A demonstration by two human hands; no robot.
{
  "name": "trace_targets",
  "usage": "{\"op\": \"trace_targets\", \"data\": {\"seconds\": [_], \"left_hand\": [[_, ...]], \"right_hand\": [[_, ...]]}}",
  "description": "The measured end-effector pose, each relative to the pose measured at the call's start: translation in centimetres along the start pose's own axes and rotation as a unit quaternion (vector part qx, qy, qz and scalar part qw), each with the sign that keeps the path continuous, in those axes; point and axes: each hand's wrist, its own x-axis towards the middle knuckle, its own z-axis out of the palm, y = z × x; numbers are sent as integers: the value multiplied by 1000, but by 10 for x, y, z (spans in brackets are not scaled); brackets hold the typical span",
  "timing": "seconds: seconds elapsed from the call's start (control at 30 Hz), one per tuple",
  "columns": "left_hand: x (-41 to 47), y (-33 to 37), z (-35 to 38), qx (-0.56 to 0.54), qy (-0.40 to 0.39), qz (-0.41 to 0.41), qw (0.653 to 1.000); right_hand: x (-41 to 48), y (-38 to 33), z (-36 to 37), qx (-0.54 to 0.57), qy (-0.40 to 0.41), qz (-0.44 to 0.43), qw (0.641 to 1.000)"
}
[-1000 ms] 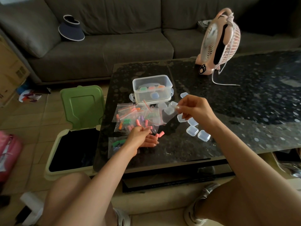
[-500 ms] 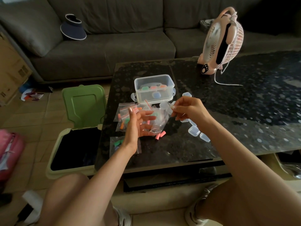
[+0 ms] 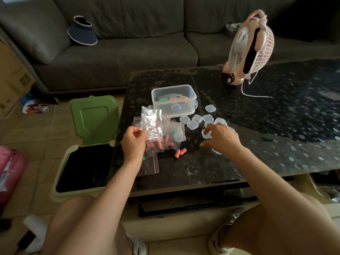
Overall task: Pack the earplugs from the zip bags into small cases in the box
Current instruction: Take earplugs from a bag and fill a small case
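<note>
Standing open off the 9 o'clock edge of the dark glass table (image 3: pixel 276 144) is a waste bin (image 3: pixel 81 170), its green lid (image 3: pixel 93 118) tipped back. At the bin's 3 o'clock, the left hand (image 3: pixel 133 144) is closed tight, with its fingers curled in and pinching a crinkled clear zip bag (image 3: pixel 151 124) by its lower edge. The bag is held upright above the table.

Behind and below that bag, a pile of red-striped zip bags (image 3: pixel 173 132) lies flat on the glass, with pink and green earplugs showing through the plastic. At the pile's 12 o'clock sits the clear plastic box (image 3: pixel 173 92). It holds several coloured cases (image 3: pixel 176 107) in green, pink, orange and blue. Two loose pink earplugs (image 3: pixel 180 152) lie touching each other on the table at the pile's 5 o'clock.

At the box's 4 o'clock, a scatter of empty small cases (image 3: pixel 196 119) rests on the glass, some touching and one set apart toward 2 o'clock. The right hand (image 3: pixel 222 138) hangs palm down over the near end of this scatter, fingers half curled. Its fingertips touch one clear case (image 3: pixel 207 134). Whether it actually grips that case cannot be told.

A pink desk fan (image 3: pixel 250 48) stands at the table's 12 o'clock edge, its white cord (image 3: pixel 253 92) trailing across the glass.
</note>
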Motion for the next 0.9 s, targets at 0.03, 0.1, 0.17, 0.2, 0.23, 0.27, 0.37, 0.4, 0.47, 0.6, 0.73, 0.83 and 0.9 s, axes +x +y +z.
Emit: {"op": "trace_targets", "data": {"seconds": [0.03, 0.1, 0.17, 0.2, 0.23, 0.27, 0.37, 0.4, 0.47, 0.6, 0.73, 0.83, 0.9], "left_hand": [[5, -2, -1, 11, 20, -8, 1000], [9, -4, 0, 40, 34, -24, 998], [9, -8, 3, 63, 23, -46, 997], [10, -11, 4, 66, 19, -52, 996], [10, -13, 5, 70, 17, -54, 996], [12, -15, 6, 81, 22, -46, 995], [12, -15, 4, 179, 70, -7, 981], [9, -12, 3, 199, 79, 22, 977], [4, -5, 2, 181, 46, 122, 975], [-19, 16, 6, 64, -213, 217, 951], [-38, 22, 16, 34, -332, 232, 914], [-38, 17, 21, 17, -289, 244, 926], [-39, 17, 21, -7, -258, 234, 937]], "right_hand": [[-1, 4, 2, -49, -7, 9, 999], [-2, 11, 6, -103, -28, 23, 994], [0, 15, 10, -128, -31, 23, 991], [0, 16, 12, -132, -30, 21, 991], [0, 16, 13, -138, -26, 17, 990], [0, 16, 15, -143, -19, 14, 989], [-1, 13, 18, -140, 7, -2, 990], [-1, 10, 17, -113, 13, -9, 994], [-1, 2, 10, 16, 0, -21, 1000], [-9, -25, -2, 420, -126, -13, 899], [-14, -37, 2, 567, -202, 1, 799], [-10, -39, 5, 571, -210, 12, 794], [-7, -38, 6, 571, -211, 17, 793]]}}
